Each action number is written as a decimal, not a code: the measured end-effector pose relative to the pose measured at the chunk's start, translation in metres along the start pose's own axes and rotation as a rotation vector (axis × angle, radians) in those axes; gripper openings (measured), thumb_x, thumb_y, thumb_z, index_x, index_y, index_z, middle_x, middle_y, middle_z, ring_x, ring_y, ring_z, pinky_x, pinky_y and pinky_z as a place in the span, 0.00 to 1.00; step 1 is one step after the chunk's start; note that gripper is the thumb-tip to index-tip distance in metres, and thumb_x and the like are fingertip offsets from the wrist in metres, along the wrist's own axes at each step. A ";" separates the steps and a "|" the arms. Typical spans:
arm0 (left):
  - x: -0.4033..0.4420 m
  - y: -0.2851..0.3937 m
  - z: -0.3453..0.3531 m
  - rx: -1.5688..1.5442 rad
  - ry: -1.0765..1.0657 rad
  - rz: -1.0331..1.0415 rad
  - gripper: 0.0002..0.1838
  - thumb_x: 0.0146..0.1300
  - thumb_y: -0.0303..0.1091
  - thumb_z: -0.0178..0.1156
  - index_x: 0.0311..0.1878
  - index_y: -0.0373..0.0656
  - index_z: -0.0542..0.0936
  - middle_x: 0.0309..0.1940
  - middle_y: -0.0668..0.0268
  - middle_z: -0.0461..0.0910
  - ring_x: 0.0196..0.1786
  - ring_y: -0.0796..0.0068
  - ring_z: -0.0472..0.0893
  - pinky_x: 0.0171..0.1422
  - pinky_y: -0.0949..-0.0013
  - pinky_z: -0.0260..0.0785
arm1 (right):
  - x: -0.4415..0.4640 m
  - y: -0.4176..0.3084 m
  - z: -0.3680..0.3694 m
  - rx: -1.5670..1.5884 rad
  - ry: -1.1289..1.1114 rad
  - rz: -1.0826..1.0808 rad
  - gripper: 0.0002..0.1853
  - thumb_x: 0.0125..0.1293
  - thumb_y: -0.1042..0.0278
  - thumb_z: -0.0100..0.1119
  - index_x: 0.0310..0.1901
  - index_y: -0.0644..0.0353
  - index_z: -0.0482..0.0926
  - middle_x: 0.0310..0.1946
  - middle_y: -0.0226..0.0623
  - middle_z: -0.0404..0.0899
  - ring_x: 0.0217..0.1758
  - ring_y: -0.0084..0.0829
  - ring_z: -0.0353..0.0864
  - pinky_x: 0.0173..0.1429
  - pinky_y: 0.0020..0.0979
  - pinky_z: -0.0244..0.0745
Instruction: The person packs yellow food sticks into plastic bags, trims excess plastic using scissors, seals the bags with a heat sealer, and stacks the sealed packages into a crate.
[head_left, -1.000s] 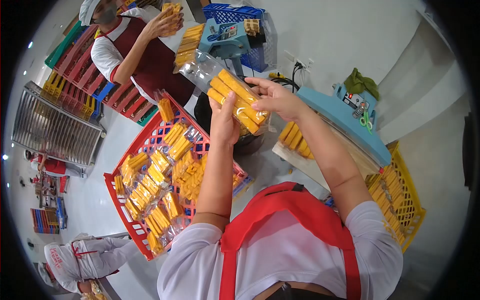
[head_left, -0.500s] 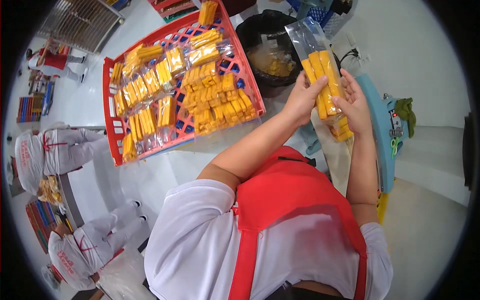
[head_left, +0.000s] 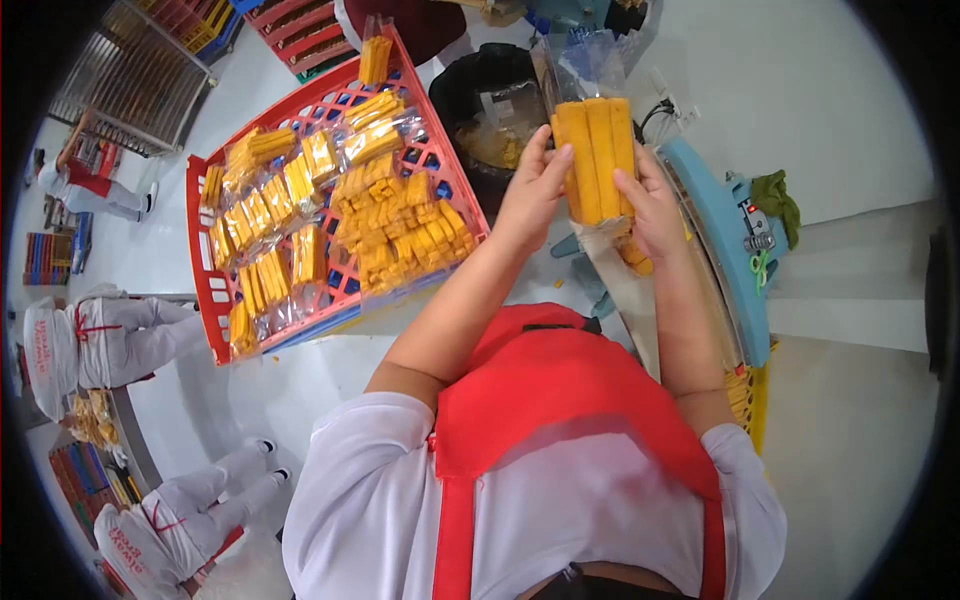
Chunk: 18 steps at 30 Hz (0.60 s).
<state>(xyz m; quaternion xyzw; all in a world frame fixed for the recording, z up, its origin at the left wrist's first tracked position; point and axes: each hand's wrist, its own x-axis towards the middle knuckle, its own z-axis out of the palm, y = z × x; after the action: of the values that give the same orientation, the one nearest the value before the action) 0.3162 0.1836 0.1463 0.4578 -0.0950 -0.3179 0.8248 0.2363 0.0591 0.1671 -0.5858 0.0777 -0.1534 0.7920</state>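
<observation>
Between my two hands stands a clear plastic bag of long yellow sticks [head_left: 596, 160], its clear unfilled end pointing away from me. My left hand [head_left: 534, 190] grips its left side, thumb on the front. My right hand [head_left: 654, 208] holds the right side, with the thumb pressed on the sticks. Just beneath the bag, partly hidden by it and my right hand, more yellow sticks [head_left: 636, 258] lie on a pale work surface [head_left: 632, 300].
A red crate [head_left: 205, 290] to the left holds several bagged yellow sticks. Beyond it stands a black-lined bin [head_left: 455, 95]. A teal machine [head_left: 745, 300] with green scissors [head_left: 760, 268] and a green cloth [head_left: 775, 205] is at right. Co-workers [head_left: 130, 340] stand far left.
The bag has turned more upright and shifted left with both hands. My view has swung slightly, so the crate and machine sit further left.
</observation>
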 end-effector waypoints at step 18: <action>-0.006 -0.001 0.000 0.067 -0.335 0.211 0.36 0.53 0.23 0.54 0.65 0.41 0.49 0.60 0.60 0.59 0.62 0.67 0.60 0.64 0.66 0.54 | -0.013 -0.002 -0.015 -0.130 -0.190 0.001 0.43 0.54 0.68 0.59 0.65 0.61 0.41 0.60 0.42 0.57 0.65 0.32 0.54 0.65 0.30 0.51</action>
<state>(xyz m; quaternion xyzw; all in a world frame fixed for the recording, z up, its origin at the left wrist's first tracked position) 0.3109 0.1874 0.1465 0.4132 -0.2890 -0.2983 0.8104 0.2191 0.0497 0.1636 -0.6478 0.0121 -0.0914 0.7562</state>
